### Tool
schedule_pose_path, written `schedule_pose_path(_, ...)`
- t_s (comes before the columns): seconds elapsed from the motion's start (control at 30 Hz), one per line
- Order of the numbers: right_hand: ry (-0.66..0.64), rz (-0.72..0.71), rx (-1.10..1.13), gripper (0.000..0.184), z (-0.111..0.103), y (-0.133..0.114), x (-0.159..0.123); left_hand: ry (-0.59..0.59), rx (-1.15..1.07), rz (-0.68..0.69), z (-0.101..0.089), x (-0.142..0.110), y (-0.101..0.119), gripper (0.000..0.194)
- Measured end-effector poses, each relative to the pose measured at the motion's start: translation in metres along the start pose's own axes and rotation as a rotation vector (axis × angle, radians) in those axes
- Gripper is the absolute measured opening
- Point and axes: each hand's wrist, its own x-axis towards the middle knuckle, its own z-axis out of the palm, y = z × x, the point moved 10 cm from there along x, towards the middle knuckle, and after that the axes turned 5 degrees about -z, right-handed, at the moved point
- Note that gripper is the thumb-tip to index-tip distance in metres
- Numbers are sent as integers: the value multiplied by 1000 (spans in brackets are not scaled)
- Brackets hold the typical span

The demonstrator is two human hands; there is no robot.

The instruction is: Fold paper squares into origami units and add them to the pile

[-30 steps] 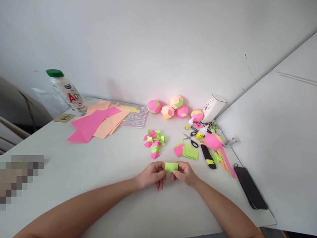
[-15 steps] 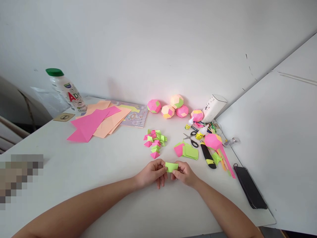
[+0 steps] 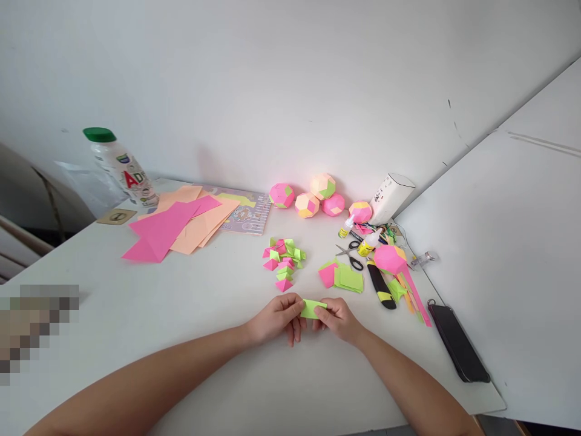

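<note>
A small piece of green paper (image 3: 310,309) is stretched between both hands above the front of the table. My left hand (image 3: 278,316) pinches its left edge between thumb and forefinger. At the other edge my right hand (image 3: 336,318) grips it, the thumb lying over the front face. Just beyond the hands lies a cluster of folded pink and green paper pieces (image 3: 284,261). Right of that cluster sits a stack of green paper squares (image 3: 349,278), with a pink square (image 3: 327,274) at its left side.
Scissors (image 3: 354,254), a yellow glue bottle (image 3: 368,243), a box cutter (image 3: 380,284) and a black phone (image 3: 457,340) lie at the right. Several paper balls (image 3: 307,204) stand along the wall. Large pink sheets (image 3: 161,227) and a green-capped bottle (image 3: 120,165) are at the left.
The green paper has tilted slightly in my fingers and looks flatter. My right thumb has shifted a little to the left. Everything else stays in place.
</note>
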Motion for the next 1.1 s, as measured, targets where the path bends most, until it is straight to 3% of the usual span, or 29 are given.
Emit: schedule_pose_path(1.1,9,-18,11,27,0,8,0,-39,27,28,3,1,1,42)
